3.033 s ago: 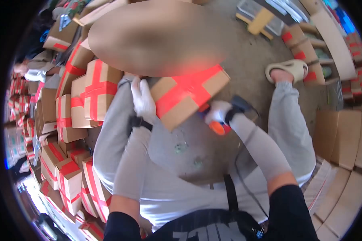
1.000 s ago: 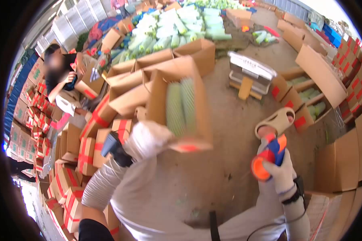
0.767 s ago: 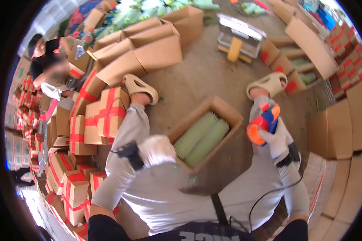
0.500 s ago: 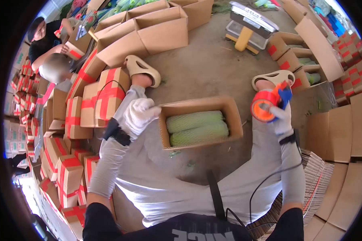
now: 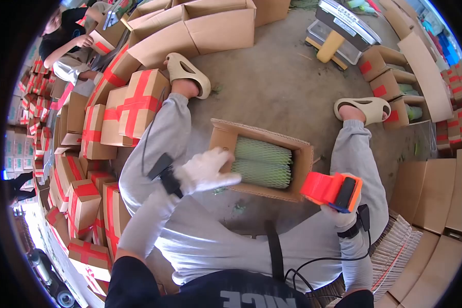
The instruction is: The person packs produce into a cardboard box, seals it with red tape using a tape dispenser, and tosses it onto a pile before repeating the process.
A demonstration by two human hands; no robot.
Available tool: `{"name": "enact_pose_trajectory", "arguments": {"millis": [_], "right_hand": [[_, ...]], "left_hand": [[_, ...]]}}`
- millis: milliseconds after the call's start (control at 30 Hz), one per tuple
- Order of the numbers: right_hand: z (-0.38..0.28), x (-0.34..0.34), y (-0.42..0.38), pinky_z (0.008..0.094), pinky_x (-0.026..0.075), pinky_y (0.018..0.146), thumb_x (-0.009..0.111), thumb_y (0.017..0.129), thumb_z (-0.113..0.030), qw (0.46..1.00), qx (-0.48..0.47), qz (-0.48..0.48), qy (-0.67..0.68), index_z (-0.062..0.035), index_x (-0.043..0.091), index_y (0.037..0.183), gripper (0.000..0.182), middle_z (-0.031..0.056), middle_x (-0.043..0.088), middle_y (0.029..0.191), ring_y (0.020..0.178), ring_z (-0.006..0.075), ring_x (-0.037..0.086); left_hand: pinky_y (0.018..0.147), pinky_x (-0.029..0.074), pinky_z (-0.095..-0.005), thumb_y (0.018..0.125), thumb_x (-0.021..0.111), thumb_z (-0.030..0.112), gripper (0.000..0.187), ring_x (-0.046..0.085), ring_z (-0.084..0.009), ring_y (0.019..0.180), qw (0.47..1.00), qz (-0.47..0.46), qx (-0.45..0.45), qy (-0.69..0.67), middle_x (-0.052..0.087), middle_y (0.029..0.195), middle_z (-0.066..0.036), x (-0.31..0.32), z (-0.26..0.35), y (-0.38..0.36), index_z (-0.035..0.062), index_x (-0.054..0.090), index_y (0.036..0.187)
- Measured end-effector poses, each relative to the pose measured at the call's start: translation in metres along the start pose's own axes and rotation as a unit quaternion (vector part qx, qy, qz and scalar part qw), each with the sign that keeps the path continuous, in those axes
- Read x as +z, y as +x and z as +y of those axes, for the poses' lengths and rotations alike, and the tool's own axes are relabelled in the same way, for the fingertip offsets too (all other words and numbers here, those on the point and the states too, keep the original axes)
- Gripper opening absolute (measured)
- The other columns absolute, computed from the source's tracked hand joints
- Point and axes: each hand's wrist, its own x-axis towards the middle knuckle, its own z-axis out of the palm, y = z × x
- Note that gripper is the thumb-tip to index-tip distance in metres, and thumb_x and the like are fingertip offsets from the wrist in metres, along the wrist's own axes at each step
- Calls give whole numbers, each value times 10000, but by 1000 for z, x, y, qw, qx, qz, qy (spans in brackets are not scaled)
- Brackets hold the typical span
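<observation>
Between my legs an open cardboard box (image 5: 304,174) sits on the floor, turned slightly. Inside it lie pale green vegetables (image 5: 264,160) wrapped in white foam netting, side by side. My left hand (image 5: 208,169), in a white glove, reaches over the box's left end with thumb and fingers apart, fingertips near the vegetables. At the box's right end my right hand (image 5: 340,216), also gloved, grips an orange and blue tape dispenser (image 5: 333,191) loaded with red tape. The dispenser's front overlaps the box's right corner in this view.
Cardboard boxes sealed with red tape (image 5: 141,102) are piled on my left. Open boxes (image 5: 218,28) stand ahead, and a scale (image 5: 344,25) is at front right. Flattened cardboard (image 5: 395,256) is stacked at lower right. Another person (image 5: 69,41) sits at upper left by a box.
My right hand has brought the tape dispenser down and left to the box. My left hand has moved right, over the box's left end. The box has turned slightly clockwise.
</observation>
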Motion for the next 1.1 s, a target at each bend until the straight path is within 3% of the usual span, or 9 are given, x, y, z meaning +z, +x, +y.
{"name": "enact_pose_trajectory", "arguments": {"millis": [67, 167, 267, 433, 533, 633, 767, 933, 1100], "right_hand": [[16, 20, 4, 454, 502, 1058, 945, 690, -122, 984, 42, 59, 164, 14, 392, 1528, 1013, 155, 605, 1375, 1208, 281, 631], [16, 70, 45, 376, 516, 1030, 959, 686, -282, 989, 64, -85, 98, -17, 540, 1425, 890, 120, 672, 1291, 1204, 226, 642], [68, 107, 42, 350, 510, 1025, 981, 645, -314, 990, 111, -1, 89, -20, 555, 1400, 916, 89, 679, 1240, 1168, 223, 654], [3, 24, 54, 441, 550, 1000, 820, 752, -11, 922, 58, 117, 365, -43, 476, 1417, 749, 117, 622, 1262, 1131, 266, 655], [-21, 16, 47, 433, 566, 987, 895, 743, -112, 991, 0, 33, 128, -47, 506, 1419, 782, 144, 658, 1281, 1152, 284, 680], [-13, 60, 24, 378, 568, 960, 971, 709, -288, 996, 23, -58, -61, -52, 581, 1372, 805, 137, 719, 1217, 1099, 228, 711], [0, 62, 9, 378, 566, 973, 970, 698, -324, 993, 108, -54, 6, -60, 615, 1356, 793, 138, 731, 1190, 1111, 249, 717], [-26, 71, 34, 371, 581, 941, 976, 697, -324, 1000, 13, -19, -13, -29, 622, 1328, 781, 142, 739, 1172, 1069, 244, 732], [-25, 115, 93, 413, 607, 868, 911, 731, -344, 981, -37, -139, -130, -106, 658, 1287, 655, 151, 747, 1100, 997, 343, 742]], "left_hand": [[861, 565, -449, 885, 700, 619, 623, 702, -344, 1029, 991, 18, 110, 69, 708, 1118, -146, 13, 3, -24, 77, 628, 1184], [749, 571, -458, 838, 730, 650, 606, 720, -346, 904, 982, 23, 20, 185, 723, 1014, -119, 28, 21, -19, 99, 648, 1077], [688, 566, -463, 819, 728, 678, 589, 719, -328, 802, 975, 103, 64, 186, 695, 833, -100, 25, 9, -8, 106, 665, 945], [889, 518, -508, 781, 807, 526, 567, 669, -356, 1052, 952, 207, 74, 215, 690, 1078, -152, 49, -21, 45, 75, 661, 1092], [1014, 458, -557, 755, 836, 456, 695, 581, -402, 1238, 832, 435, 253, 233, 604, 1335, -185, 55, -35, 59, 81, 618, 1297], [1068, 429, -596, 753, 848, 424, 837, 525, -431, 1326, 834, 423, 220, 278, 497, 1492, -212, 30, -12, 57, 53, 539, 1437], [1158, 364, -618, 813, 807, 377, 806, 482, -412, 1406, 898, 362, 108, 225, 535, 1485, -216, 41, 8, 27, 9, 510, 1466], [1192, 356, -561, 849, 758, 361, 733, 496, -420, 1398, 928, 307, 121, 176, 554, 1469, -244, 97, -32, -11, -16, 540, 1438], [1187, 362, -499, 893, 735, 318, 662, 510, -378, 1378, 935, 326, 69, 119, 570, 1442, -246, 82, -3, -6, -41, 547, 1416]]}}
